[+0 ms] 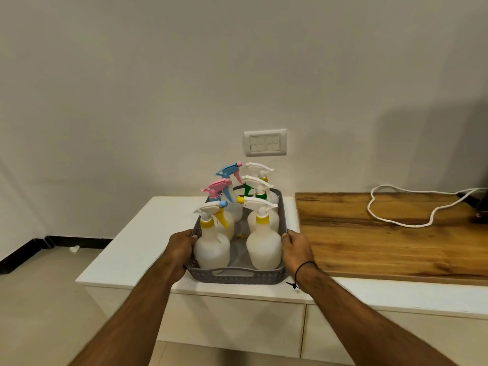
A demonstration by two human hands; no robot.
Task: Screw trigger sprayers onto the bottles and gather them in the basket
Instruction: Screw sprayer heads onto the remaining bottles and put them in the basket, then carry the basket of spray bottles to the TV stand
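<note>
Head view shows a grey basket (239, 275) with perforated walls standing on the white desk (137, 241), near its front edge and just left of a wooden board (383, 241). Six white bottles stand upright in the basket in two rows of three, each with a trigger sprayer on its neck. In the left row, the front bottle (211, 250) carries a white sprayer with a blue nozzle and a yellow trigger and collar, the middle bottle (228, 223) a pink sprayer (216, 188), and the back bottle (235, 207) a blue sprayer (228, 170) with a pink nozzle. In the right row, the front bottle (264, 249) has a white sprayer with a yellow nozzle and collar, the one behind it (264, 219) a white sprayer with a green trigger and collar (254, 187), and the rear one (272, 197) a white sprayer (258, 169) with a yellow collar.

The left hand (181, 247) grips the basket's left wall, its fingers (192, 235) curled closed over the rim. The right hand (294, 249) grips the right wall the same way, fingers (286, 237) wrapped over the rim; a black cord bracelet (303, 270) circles that wrist. Both bare forearms reach in from the bottom of the frame.

A white cable (396, 220) lies looped across the wooden board. On the pale wall behind the basket sits a white switch plate (264, 142). To the left, a tiled floor (39, 299) meets a dark skirting (21, 254)
</note>
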